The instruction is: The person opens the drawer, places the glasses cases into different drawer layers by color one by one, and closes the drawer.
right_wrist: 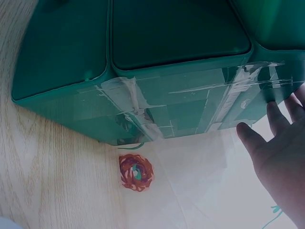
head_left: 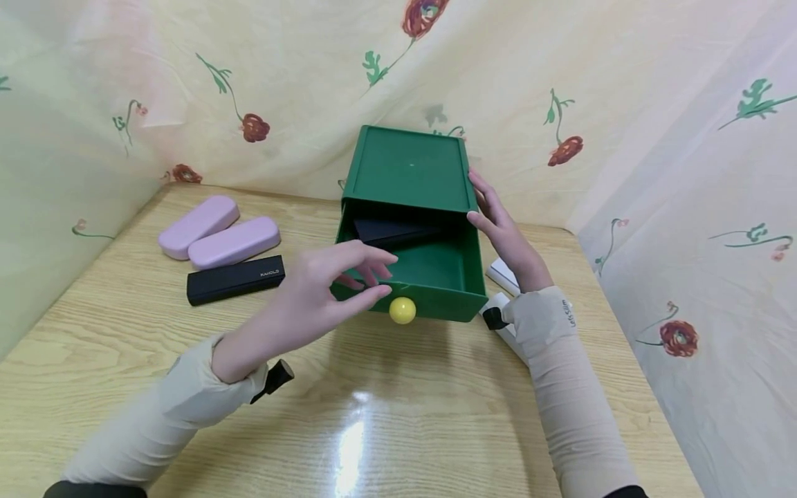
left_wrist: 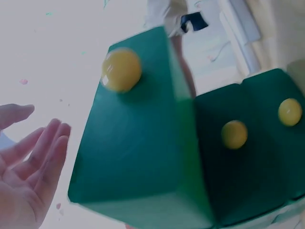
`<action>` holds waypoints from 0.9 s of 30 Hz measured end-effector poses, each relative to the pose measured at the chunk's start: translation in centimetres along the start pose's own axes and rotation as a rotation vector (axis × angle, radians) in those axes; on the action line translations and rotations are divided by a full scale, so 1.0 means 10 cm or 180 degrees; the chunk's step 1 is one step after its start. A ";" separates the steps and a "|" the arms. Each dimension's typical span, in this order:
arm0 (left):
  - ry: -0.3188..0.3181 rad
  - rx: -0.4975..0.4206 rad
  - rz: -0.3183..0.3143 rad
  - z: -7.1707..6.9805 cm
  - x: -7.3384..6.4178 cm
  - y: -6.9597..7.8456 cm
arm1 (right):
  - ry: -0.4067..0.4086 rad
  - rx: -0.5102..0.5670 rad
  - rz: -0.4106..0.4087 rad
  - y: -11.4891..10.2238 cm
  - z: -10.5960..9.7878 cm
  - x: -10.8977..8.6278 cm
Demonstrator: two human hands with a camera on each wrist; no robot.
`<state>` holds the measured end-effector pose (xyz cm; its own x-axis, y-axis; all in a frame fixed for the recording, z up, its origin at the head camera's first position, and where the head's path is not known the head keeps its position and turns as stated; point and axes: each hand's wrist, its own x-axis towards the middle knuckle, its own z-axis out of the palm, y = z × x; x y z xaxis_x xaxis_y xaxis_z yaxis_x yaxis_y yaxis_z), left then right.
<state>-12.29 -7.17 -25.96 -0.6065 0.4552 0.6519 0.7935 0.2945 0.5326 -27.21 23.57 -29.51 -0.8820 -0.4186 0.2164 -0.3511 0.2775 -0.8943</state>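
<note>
The boxy green plastic cabinet [head_left: 411, 169] could shift if my loose right hand [head_left: 507, 238], seemingly braced three-o'clock, slips; left hand [head_left: 314, 290] empty.

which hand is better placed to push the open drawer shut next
Left, probably: the left hand is empty and close to the yellow knob on the drawer; the right hand touches the side of the cabinet.

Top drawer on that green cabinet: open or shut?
Open: the top drawer juts out from the green cabinet, showing a dark case inside.
</note>
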 end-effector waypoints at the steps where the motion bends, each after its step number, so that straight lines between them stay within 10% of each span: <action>1: 0.0059 -0.0058 -0.0015 0.03 -0.02 0.00 | 0.0003 -0.0002 0.0007 0.00 0.00 0.00; 8: 0.0277 -0.0297 -0.0184 0.19 -0.18 -0.01 | 0.0013 0.0003 0.0036 0.01 0.00 0.00; 27: -0.0210 -0.0896 -0.1394 0.41 -0.41 -0.03 | -0.0017 -0.0004 0.0084 -0.22 0.07 -0.07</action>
<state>-9.87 -5.66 -31.02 -0.8668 0.3945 0.3050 0.4164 0.2360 0.8780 -25.61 22.70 -28.01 -0.8893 -0.4158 0.1905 -0.3280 0.2896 -0.8992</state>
